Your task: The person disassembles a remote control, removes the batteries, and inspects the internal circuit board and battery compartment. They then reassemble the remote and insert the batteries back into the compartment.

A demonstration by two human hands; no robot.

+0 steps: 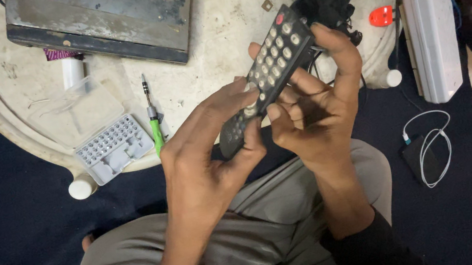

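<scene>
Right now, a seated person is holding a black remote control [268,76] in both hands, above the lap and just over the near edge of a round white bench [216,26]. The remote is lying tilted, its red button end pointing up and to the right. The left hand [208,148] is gripping the lower end, fingers wrapped under it and the thumb pressing on the side. The right hand [314,104] is closing around the upper part, with its fingers curling behind the body and the thumb resting along the edge.

On the bench, a green-handled screwdriver [153,116] is lying beside an open clear case of screwdriver bits [105,145]. A worn grey metal box [102,16] is sitting at the far side. A white rectangular case [431,34] is resting to the right, near a coiled white cable [435,146] on the dark floor cloth [12,229].
</scene>
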